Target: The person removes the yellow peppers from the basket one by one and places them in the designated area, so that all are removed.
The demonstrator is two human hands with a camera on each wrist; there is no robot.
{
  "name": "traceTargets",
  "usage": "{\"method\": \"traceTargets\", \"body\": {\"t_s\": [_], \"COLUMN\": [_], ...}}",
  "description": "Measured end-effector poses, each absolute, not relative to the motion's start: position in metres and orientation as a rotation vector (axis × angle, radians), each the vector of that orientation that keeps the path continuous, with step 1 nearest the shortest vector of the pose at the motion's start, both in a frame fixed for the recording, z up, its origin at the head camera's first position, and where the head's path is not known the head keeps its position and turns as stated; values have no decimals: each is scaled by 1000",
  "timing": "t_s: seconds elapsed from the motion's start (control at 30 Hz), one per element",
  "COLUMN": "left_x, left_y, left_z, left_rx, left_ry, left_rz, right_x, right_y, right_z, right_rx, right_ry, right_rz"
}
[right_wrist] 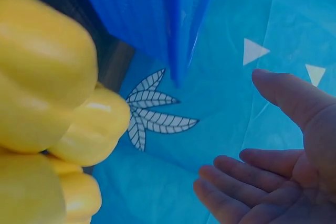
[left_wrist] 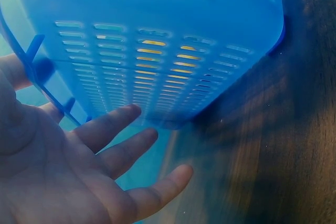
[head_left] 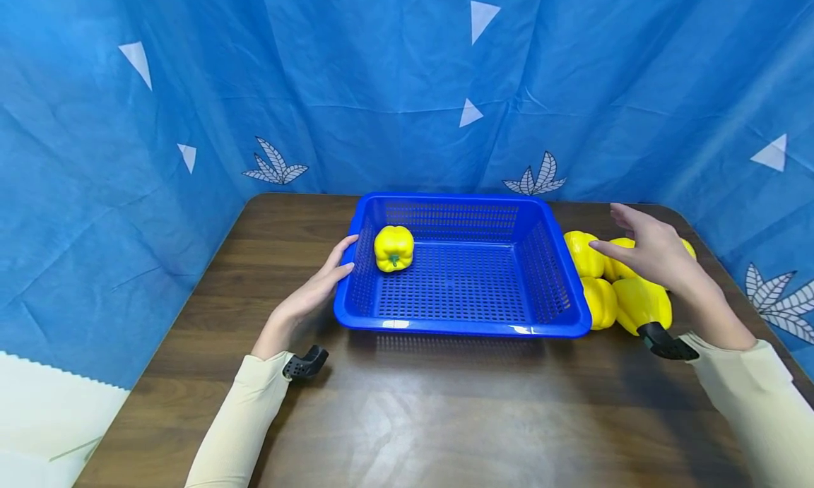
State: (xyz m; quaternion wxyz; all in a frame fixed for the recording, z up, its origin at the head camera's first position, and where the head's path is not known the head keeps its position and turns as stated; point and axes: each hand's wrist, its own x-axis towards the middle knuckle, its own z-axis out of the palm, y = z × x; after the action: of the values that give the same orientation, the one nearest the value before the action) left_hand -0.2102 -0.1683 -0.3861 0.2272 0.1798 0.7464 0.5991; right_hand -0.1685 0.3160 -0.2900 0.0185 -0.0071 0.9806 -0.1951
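A blue plastic basket (head_left: 461,327) with slotted walls stands on the table, holding one yellow bell pepper (head_left: 393,248) near its left side. My left hand (head_left: 316,290) grips the basket's left rim, with thumb and index finger over the edge; the other fingers spread outside the slotted wall in the left wrist view. My right hand (head_left: 661,251) hovers over a group of yellow bell peppers (head_left: 645,304) to the basket's right. Its thumb and fingers are apart with nothing between them, and it partly hides the peppers in the head view.
The dark wooden table (head_left: 439,410) reaches back to a blue curtain (head_left: 394,71) printed with leaves and white triangles. Several peppers sit close against the basket's right side, stacked together in the right wrist view. White cloth (head_left: 51,410) shows at the lower left.
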Motion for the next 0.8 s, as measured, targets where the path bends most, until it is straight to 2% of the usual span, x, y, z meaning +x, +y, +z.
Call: {"method": "traceTargets", "body": {"t_s": [0.8], "left_x": [-211], "left_y": [-167], "left_z": [-388], "left_rx": [474], "left_ry": [2061], "left_rz": [1650], "right_x": [-203], "right_y": [268], "right_z": [-283], "right_rx": [-316], "right_ry": [3057], "right_rz": [-686]}}
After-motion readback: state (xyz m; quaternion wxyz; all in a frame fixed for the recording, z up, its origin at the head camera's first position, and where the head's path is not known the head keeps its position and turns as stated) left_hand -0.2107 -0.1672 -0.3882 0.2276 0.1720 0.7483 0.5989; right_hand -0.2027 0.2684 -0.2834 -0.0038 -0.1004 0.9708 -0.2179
